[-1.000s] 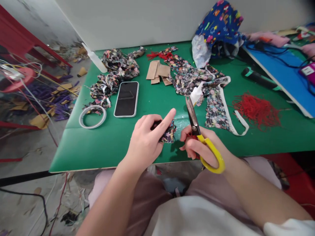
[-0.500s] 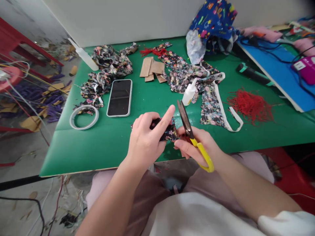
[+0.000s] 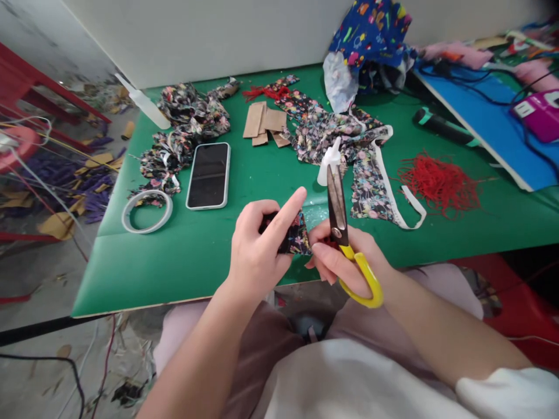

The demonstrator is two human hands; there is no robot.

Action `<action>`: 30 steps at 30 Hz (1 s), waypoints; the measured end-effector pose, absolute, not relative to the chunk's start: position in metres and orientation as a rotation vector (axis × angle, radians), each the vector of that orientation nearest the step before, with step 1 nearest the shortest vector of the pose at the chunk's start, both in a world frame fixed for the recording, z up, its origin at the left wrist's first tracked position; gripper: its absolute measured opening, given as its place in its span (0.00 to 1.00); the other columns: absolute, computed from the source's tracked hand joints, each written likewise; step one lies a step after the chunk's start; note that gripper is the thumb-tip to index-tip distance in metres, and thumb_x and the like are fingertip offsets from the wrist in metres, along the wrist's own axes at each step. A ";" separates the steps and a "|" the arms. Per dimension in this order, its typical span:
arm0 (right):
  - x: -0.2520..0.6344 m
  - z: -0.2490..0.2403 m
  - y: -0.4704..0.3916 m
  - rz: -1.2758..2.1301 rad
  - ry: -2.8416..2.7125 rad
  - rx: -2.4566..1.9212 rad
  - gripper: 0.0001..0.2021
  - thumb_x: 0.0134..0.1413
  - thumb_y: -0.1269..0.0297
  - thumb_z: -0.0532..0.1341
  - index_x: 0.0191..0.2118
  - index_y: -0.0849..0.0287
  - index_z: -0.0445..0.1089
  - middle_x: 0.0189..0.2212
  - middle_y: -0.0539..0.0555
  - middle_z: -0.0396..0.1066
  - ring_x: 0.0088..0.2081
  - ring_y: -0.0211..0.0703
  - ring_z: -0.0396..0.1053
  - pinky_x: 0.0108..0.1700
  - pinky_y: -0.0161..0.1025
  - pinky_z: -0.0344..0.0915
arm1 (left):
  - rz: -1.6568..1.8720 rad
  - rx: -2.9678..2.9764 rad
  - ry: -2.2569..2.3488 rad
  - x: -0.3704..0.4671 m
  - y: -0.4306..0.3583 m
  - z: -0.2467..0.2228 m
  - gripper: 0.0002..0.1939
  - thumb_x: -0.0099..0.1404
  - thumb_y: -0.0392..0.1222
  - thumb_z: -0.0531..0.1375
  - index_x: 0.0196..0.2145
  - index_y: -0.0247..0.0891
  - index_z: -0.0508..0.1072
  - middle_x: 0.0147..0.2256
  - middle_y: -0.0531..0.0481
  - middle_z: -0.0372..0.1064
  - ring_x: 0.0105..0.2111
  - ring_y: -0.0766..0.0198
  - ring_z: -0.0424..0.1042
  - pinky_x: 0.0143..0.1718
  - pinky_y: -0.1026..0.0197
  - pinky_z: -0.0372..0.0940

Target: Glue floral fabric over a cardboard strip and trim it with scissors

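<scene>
My left hand [image 3: 261, 247] grips a small piece of dark floral fabric [image 3: 299, 235], its index finger stretched out along the top. Close by on the right, my right hand [image 3: 345, 256] has yellow-handled scissors [image 3: 338, 212] hooked over it, blades pointing up and away. The thumb and fingertips of that hand pinch at the fabric's right end, where a bit of red shows; what exactly they pinch is partly hidden. Just beyond the blades stands a small white glue bottle [image 3: 328, 166]. A bunch of red strings [image 3: 440, 183] lies farther right.
On the green table [image 3: 126, 267] lie a phone [image 3: 208, 176], a tape roll [image 3: 126, 218], brown cardboard pieces [image 3: 255, 120] and a white squeeze bottle [image 3: 151, 109]. Floral fabric [image 3: 196, 113] is heaped at the left, more floral fabric [image 3: 371, 186] at the right. A blue board [image 3: 476, 116] carries cables.
The scissors in my right hand have turned, so the blades point more upright and lie nearer the glue bottle. My left hand keeps its hold on the fabric. The view has shifted slightly.
</scene>
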State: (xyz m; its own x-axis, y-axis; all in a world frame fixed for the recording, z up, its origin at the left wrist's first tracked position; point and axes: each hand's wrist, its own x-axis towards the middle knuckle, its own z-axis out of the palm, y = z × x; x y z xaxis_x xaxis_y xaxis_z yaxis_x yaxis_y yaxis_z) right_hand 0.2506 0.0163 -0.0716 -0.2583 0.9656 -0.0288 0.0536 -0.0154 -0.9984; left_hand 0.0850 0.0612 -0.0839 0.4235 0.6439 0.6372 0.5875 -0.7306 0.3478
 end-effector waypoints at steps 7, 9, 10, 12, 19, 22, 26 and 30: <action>0.250 -0.066 0.016 1.360 -1.421 -1.126 0.04 0.56 0.64 0.55 0.32 0.56 0.61 0.14 0.40 0.56 0.16 0.31 0.57 0.23 0.32 0.61 | 1.234 2.582 1.097 0.087 0.061 -0.086 0.33 0.56 0.29 0.59 0.59 0.44 0.61 0.37 0.49 0.60 0.37 0.64 0.64 0.39 0.63 0.62; 0.251 -0.066 0.017 1.308 -1.438 -1.144 0.03 0.55 0.65 0.55 0.31 0.56 0.61 0.14 0.41 0.56 0.16 0.31 0.57 0.23 0.32 0.60 | 1.235 2.581 1.088 0.089 0.061 -0.085 0.33 0.55 0.29 0.59 0.59 0.44 0.61 0.37 0.50 0.60 0.37 0.63 0.63 0.39 0.63 0.62; 0.251 -0.065 0.017 1.286 -1.447 -1.151 0.03 0.54 0.66 0.55 0.30 0.56 0.61 0.14 0.41 0.56 0.16 0.30 0.57 0.23 0.32 0.59 | 1.230 2.566 1.077 0.090 0.061 -0.085 0.33 0.55 0.30 0.59 0.59 0.44 0.60 0.37 0.50 0.60 0.37 0.63 0.63 0.39 0.62 0.62; 0.252 -0.065 0.017 1.254 -1.458 -1.164 0.04 0.54 0.67 0.55 0.29 0.56 0.60 0.15 0.41 0.56 0.16 0.30 0.56 0.21 0.31 0.57 | 1.201 2.496 1.047 0.093 0.060 -0.083 0.34 0.54 0.32 0.60 0.59 0.43 0.60 0.37 0.50 0.60 0.36 0.63 0.63 0.39 0.62 0.63; 0.259 -0.064 0.020 1.191 -1.488 -1.177 0.05 0.57 0.64 0.55 0.31 0.56 0.60 0.18 0.42 0.57 0.17 0.29 0.56 0.21 0.30 0.55 | 1.003 2.098 0.877 0.097 0.056 -0.078 0.31 0.58 0.36 0.61 0.59 0.45 0.61 0.38 0.49 0.61 0.36 0.64 0.62 0.38 0.62 0.63; 0.276 -0.065 0.028 1.025 -1.632 -1.327 0.06 0.57 0.59 0.57 0.36 0.55 0.62 0.18 0.42 0.56 0.18 0.31 0.57 0.23 0.31 0.56 | 0.976 1.871 0.818 0.095 0.057 -0.077 0.26 0.62 0.39 0.59 0.58 0.48 0.63 0.36 0.50 0.62 0.34 0.65 0.63 0.37 0.61 0.62; 0.302 -0.072 0.036 0.756 -2.051 -1.697 0.15 0.54 0.58 0.60 0.46 0.53 0.63 0.21 0.44 0.63 0.23 0.36 0.63 0.25 0.33 0.56 | 0.993 1.571 0.698 0.087 0.059 -0.076 0.21 0.65 0.45 0.56 0.56 0.48 0.66 0.34 0.50 0.63 0.30 0.67 0.61 0.32 0.63 0.60; 0.311 -0.086 0.037 0.507 -2.380 -1.847 0.20 0.53 0.69 0.57 0.53 0.52 0.63 0.33 0.52 0.72 0.35 0.46 0.70 0.32 0.37 0.63 | 1.051 1.437 0.612 0.080 0.060 -0.075 0.24 0.64 0.53 0.55 0.55 0.44 0.67 0.31 0.49 0.64 0.26 0.68 0.59 0.26 0.63 0.56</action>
